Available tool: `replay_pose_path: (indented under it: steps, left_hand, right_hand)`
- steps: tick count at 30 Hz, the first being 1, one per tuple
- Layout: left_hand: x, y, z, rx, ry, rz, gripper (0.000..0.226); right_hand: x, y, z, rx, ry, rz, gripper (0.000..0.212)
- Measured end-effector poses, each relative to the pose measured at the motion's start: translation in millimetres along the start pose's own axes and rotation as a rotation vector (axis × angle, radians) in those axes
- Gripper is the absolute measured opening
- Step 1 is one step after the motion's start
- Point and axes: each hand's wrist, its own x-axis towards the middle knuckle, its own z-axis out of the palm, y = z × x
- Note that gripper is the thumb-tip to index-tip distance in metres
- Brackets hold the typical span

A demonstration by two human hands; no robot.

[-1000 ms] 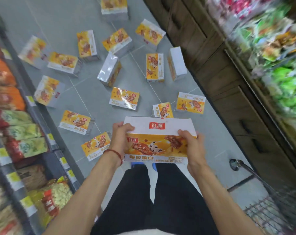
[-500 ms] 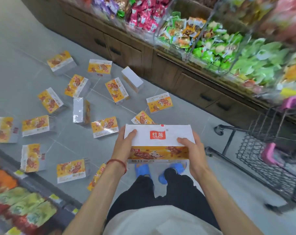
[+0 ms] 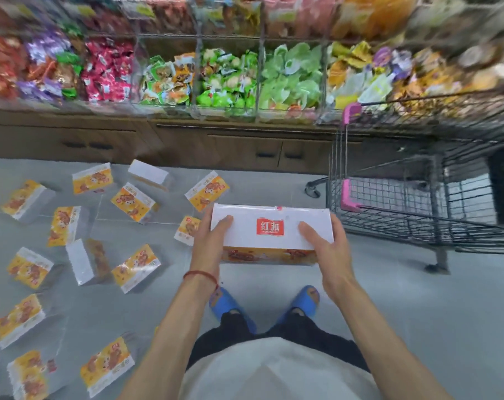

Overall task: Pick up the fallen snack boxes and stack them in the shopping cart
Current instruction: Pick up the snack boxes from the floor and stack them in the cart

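Note:
A white and orange snack box (image 3: pixel 271 226) with a red logo on its top face is held level at waist height in front of me. My left hand (image 3: pixel 209 243) grips its left end and my right hand (image 3: pixel 330 246) grips its right end. The wire shopping cart (image 3: pixel 418 203) with pink trim stands just right of the box, its basket open toward me. Several more snack boxes (image 3: pixel 136 268) lie scattered over the grey floor on my left, some on their sides.
A wooden cabinet (image 3: pixel 216 145) with drawers runs along the far side, under clear bins of wrapped sweets (image 3: pixel 230 79). My feet in blue slippers (image 3: pixel 305 301) stand on the grey tile floor below the box.
My view has swung right, from the floor of fallen boxes to the shelf and cart. The box stays in both hands and now sits close to the cart's left side.

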Motion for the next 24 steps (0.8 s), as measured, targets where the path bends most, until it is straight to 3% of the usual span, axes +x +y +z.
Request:
replay_pose_path:
  steps: [5, 10, 15, 19, 24]
  left_hand:
    - [-13.9, 4.5, 90.2, -0.007, -0.039, 0.021, 0.036]
    - [-22.9, 14.8, 171.9, 0.044, -0.102, 0.087, 0.038]
    - [-20.7, 35.0, 239.1, 0.111, -0.17, 0.186, 0.041]
    - [-1.9, 49.2, 284.5, 0.142, -0.266, 0.195, 0.04]
    - [34.1, 72.7, 354.2, 0.168, -0.34, 0.186, 0.04]
  right_hand:
    - [18.8, -24.5, -85.6, 0.091, 0.034, -0.048, 0.05]
    - [37.9, -44.2, -154.2, 0.15, 0.114, -0.111, 0.06]
    - [64.0, -62.0, -201.9, 0.133, 0.24, -0.17, 0.076]
    - [89.4, -82.0, -228.6, 0.123, 0.293, -0.214, 0.069]
    - [134.6, -106.8, -261.5, 0.103, 0.357, -0.178, 0.075]
